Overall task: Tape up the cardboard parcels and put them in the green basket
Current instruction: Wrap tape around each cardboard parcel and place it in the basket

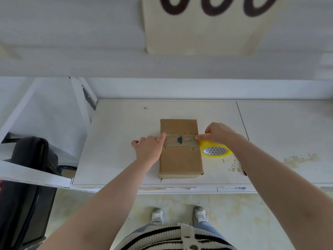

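**Tape drawn across the parcel on the white bench**

A white bench (180, 112) fills the middle of the view, backed by a pale wall with a large card sign (198, 33) hanging above. A dark bag or chair (27, 159) sits to the left beyond the bench edge; I cannot tell which.

The cardboard parcel (181, 159) lies flat near the front of the bench, long side running away from the person. A band of clear tape (180, 140) crosses its upper half from edge to edge, over a small dark green mark.

The left hand (149, 148) presses the tape's end down at the parcel's left edge, forefinger stretched out on it. The right hand (219, 134) grips the yellow tape roll (215, 150), which rests just beside the parcel's right edge, strip taut.

The taping step appears to be in hand and nearly across. Next the strip probably needs wrapping over the right edge and cutting or tearing free. No green basket is in view, so the drop-off will mean turning elsewhere.
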`<state>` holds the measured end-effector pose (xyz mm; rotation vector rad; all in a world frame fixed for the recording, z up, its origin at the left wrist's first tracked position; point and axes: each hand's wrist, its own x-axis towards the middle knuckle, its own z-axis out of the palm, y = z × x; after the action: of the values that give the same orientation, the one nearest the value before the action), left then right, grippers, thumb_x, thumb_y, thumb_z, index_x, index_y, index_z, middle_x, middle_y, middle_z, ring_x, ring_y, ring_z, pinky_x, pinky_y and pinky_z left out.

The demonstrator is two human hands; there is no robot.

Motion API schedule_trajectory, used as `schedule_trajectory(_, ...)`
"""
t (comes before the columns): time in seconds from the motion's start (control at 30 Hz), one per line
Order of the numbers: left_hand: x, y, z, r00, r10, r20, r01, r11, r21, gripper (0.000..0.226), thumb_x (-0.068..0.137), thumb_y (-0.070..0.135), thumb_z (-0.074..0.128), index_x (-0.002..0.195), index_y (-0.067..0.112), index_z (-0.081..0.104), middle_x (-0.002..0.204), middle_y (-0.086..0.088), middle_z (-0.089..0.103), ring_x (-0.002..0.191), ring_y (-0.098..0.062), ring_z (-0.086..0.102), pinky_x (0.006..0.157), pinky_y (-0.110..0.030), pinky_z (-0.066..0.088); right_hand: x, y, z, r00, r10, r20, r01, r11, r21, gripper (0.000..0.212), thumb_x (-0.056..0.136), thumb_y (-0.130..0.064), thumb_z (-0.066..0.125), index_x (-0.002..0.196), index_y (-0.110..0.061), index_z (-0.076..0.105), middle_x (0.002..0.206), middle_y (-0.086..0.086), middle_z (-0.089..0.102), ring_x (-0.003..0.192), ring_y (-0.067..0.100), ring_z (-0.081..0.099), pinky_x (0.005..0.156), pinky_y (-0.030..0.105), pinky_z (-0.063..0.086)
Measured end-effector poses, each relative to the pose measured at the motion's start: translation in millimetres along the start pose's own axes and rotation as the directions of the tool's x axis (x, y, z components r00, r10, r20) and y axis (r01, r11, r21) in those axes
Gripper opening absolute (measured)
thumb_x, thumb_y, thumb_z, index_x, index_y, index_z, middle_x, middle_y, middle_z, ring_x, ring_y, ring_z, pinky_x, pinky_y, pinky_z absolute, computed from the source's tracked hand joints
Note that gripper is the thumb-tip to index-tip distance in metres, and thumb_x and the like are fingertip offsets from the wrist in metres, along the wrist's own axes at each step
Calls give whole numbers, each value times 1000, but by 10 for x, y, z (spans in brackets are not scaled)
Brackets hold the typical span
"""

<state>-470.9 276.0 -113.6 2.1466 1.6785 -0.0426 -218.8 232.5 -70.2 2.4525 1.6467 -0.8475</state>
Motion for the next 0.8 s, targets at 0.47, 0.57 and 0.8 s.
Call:
schedule_trajectory(0.47,-50,9,-78,980,-3,-199,11,999,36,51,103,50,21,96,14,57,96,-5,58,98,-28,56,94,-43,33,57,25,37,998,-9,60,6,999,41,50,83,-65,61,61,-20,56,61,-3,55,61,13,53,55,26,37)
schedule_trajectory(0.57,-8,320,-76,941,191,-280,-183,982,56,56,102,46,22,144,12,36,151,-15,33,142,-34,30,118,-48,18,63,29,36,998,-14,59,11,999,40,53,83,-64,61,55,-21,48,55,-4,48,55,13,48,54,27,34)
schedule_trajectory(0.8,85,660,224,941,319,-111,-278,919,280,71,105,49,13,155,9,-16,162,-9,-24,149,-26,-23,119,-46,-14,101,14,66,999,-16,40,16,1000,6,59,83,-62,62,50,-18,40,50,-3,37,48,15,38,51,27,29)
